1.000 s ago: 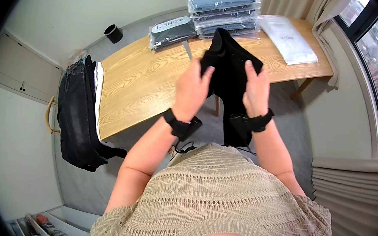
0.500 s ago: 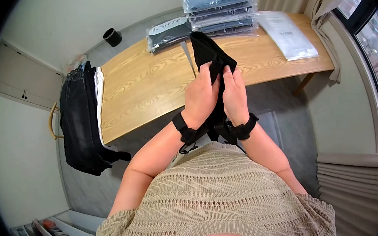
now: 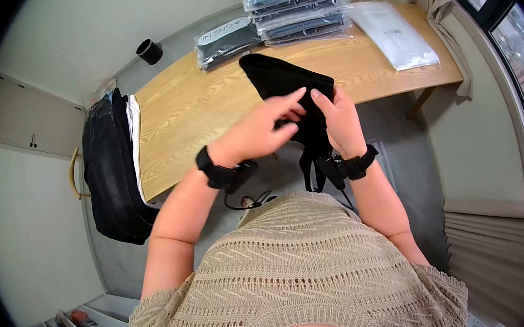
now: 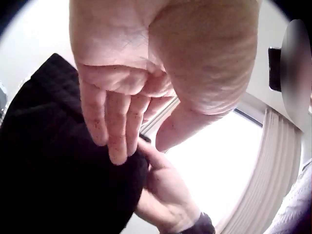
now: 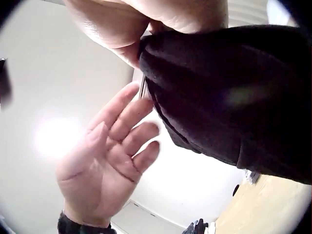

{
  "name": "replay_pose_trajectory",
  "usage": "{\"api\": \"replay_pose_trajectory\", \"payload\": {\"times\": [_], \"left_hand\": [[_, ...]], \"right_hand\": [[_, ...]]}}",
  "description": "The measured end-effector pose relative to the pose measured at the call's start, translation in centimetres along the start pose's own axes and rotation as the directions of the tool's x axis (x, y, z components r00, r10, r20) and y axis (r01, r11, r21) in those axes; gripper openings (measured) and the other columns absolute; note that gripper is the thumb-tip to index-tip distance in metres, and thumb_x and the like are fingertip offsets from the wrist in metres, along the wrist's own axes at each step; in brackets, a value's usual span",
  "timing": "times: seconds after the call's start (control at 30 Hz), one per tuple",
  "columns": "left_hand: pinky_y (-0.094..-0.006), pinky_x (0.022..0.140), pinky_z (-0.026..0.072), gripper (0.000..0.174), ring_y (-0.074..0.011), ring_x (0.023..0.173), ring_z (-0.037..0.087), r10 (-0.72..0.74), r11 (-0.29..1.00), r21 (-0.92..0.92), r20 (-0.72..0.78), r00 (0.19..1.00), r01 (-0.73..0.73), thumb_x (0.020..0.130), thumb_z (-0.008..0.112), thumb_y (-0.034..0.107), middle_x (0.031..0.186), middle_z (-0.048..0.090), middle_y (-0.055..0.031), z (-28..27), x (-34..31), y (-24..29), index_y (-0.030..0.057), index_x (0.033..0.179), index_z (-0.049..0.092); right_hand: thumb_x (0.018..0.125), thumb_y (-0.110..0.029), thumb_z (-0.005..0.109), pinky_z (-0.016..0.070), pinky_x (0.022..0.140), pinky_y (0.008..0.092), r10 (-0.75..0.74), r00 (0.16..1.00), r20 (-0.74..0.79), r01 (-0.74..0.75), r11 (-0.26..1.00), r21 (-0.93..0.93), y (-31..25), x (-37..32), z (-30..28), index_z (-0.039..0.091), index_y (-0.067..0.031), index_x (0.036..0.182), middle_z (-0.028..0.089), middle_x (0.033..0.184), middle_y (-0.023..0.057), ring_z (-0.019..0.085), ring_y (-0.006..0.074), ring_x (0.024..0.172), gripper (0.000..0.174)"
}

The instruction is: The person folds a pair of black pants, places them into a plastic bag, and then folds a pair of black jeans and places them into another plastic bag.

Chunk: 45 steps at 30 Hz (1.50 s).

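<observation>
Folded black trousers [image 3: 293,80] hang in front of the person, over the table's near edge. The right hand [image 3: 345,122] pinches them at the right corner of the upper edge, thumb on the near face. In the right wrist view the dark cloth [image 5: 224,92] runs out from under its fingers. The left hand [image 3: 263,125] holds nothing, its fingers loosely spread and overlapping the cloth in the head view. From the left wrist, the left palm [image 4: 122,87] shows with relaxed fingers, their tips close by the black fabric [image 4: 63,156].
On the wooden table [image 3: 177,116] stand a stack of bagged folded jeans [image 3: 297,7], a bagged dark garment [image 3: 227,38] and flat clear bags [image 3: 396,37]. Dark jeans [image 3: 115,167] drape over a chair at left. A black bin [image 3: 150,51] stands behind the table.
Both hands held the trousers earlier and came together, folding them narrower. The left hand has since let go and moved left, while the right keeps its grip.
</observation>
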<state>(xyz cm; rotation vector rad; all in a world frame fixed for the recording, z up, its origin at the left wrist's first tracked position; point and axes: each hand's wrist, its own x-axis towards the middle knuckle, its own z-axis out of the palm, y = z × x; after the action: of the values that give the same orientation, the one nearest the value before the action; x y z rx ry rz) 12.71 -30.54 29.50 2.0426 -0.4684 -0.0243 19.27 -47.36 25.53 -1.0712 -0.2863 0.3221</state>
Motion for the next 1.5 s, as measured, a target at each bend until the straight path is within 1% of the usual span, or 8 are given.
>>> {"api": "replay_pose_trajectory", "payload": {"times": [0.23, 0.37, 0.57, 0.77, 0.9, 1.0, 1.23, 1.5], "left_hand": [[-0.0418, 0.090, 0.0438, 0.069, -0.0298, 0.103, 0.055, 0.403, 0.589, 0.780, -0.056, 0.913, -0.212, 0.063, 0.080, 0.032, 0.113, 0.058, -0.0098, -3.1, 1.7, 1.3, 0.0076, 0.123, 0.053], [-0.0414, 0.087, 0.0446, 0.076, -0.0324, 0.101, 0.057, 0.149, 0.658, 0.749, -0.025, 0.989, -0.080, 0.059, 0.082, 0.036, 0.109, 0.061, -0.0131, -3.3, 2.8, 0.3, 0.0084, 0.124, 0.051], [-0.0389, 0.069, 0.0474, 0.034, -0.0315, 0.080, 0.061, -0.133, 0.775, 0.628, 0.050, 0.990, 0.073, 0.067, 0.076, 0.034, 0.082, 0.066, -0.0106, -2.7, 3.6, 2.1, 0.0117, 0.092, 0.068], [-0.0356, 0.057, 0.0405, 0.034, -0.0313, 0.061, 0.048, -0.004, 0.738, 0.675, 0.009, 1.000, -0.003, 0.068, 0.079, 0.023, 0.067, 0.053, -0.0161, -3.5, 4.1, 3.9, -0.0034, 0.075, 0.057], [-0.0325, 0.062, 0.0439, 0.029, -0.0270, 0.061, 0.049, 0.012, 0.647, 0.762, 0.017, 1.000, -0.021, 0.067, 0.078, 0.015, 0.071, 0.056, -0.0145, -5.8, 4.1, 7.0, -0.0022, 0.083, 0.061], [-0.0314, 0.063, 0.0456, 0.030, -0.0271, 0.063, 0.054, -0.040, 0.742, 0.664, -0.091, 0.995, 0.091, 0.066, 0.079, 0.013, 0.074, 0.061, -0.0134, -7.0, 3.3, 11.2, -0.0019, 0.087, 0.063], [-0.0319, 0.069, 0.0478, 0.031, -0.0212, 0.073, 0.062, 0.010, 0.329, 0.878, -0.371, 0.929, 0.347, 0.065, 0.078, 0.005, 0.081, 0.066, -0.0135, -13.4, -0.7, 18.5, -0.0035, 0.092, 0.064], [-0.0304, 0.088, 0.0440, 0.028, -0.0200, 0.095, 0.060, 0.315, 0.411, 0.842, -0.491, 0.812, 0.350, 0.081, 0.066, 0.002, 0.107, 0.064, -0.0091, -21.2, -9.7, 23.8, -0.0055, 0.108, 0.062]], "right_hand": [[0.090, -0.009, 0.054, 0.0463, 0.080, 0.0259, -0.037, 0.993, 0.111, 0.059, 0.979, -0.195, -1.4, -1.5, -0.2, 0.056, 0.0063, 0.112, 0.064, 0.100, 0.0062, 0.057, 0.0113, 0.088, 0.027], [0.089, -0.011, 0.055, 0.0463, 0.080, 0.0265, -0.062, 0.989, 0.134, 0.098, 0.954, -0.284, -1.5, -1.3, -1.0, 0.057, 0.0057, 0.110, 0.065, 0.096, 0.0060, 0.057, 0.0112, 0.087, 0.026], [0.088, -0.010, 0.059, 0.0442, 0.084, 0.0246, -0.022, 0.978, 0.208, 0.111, 0.897, -0.429, -3.1, -2.5, -2.4, 0.054, 0.0032, 0.118, 0.061, 0.106, 0.0031, 0.054, 0.0084, 0.095, 0.033], [0.077, -0.006, 0.070, 0.0423, 0.095, 0.0287, -0.287, 0.924, 0.254, 0.379, 0.789, -0.485, -2.3, -3.7, -7.3, 0.052, 0.0011, 0.121, 0.060, 0.116, 0.0086, 0.054, 0.0147, 0.109, 0.048], [0.073, -0.007, 0.073, 0.0397, 0.099, 0.0336, 0.083, 0.991, 0.107, -0.017, 0.860, -0.510, 3.5, -4.9, -13.3, 0.055, -0.0072, 0.120, 0.061, 0.114, 0.0065, 0.056, 0.0214, 0.109, 0.050], [0.069, -0.012, 0.074, 0.0433, 0.094, 0.0357, 0.013, 0.972, 0.235, 0.183, 0.586, -0.789, 9.7, -5.6, -16.2, 0.059, -0.0098, 0.115, 0.061, 0.111, 0.0103, 0.056, 0.0279, 0.105, 0.048], [0.062, -0.016, 0.078, 0.0349, 0.105, 0.0415, 0.006, 0.971, 0.237, 0.200, 0.518, -0.831, 19.8, -4.1, -13.6, 0.058, -0.0167, 0.117, 0.044, 0.134, 0.0171, 0.040, 0.0358, 0.125, 0.058], [0.061, -0.015, 0.075, 0.0308, 0.107, 0.0443, -0.086, 0.990, 0.114, 0.139, 0.389, -0.911, 25.6, -1.0, -11.5, 0.064, -0.0172, 0.107, 0.036, 0.142, 0.0165, 0.034, 0.0346, 0.131, 0.047]]}}
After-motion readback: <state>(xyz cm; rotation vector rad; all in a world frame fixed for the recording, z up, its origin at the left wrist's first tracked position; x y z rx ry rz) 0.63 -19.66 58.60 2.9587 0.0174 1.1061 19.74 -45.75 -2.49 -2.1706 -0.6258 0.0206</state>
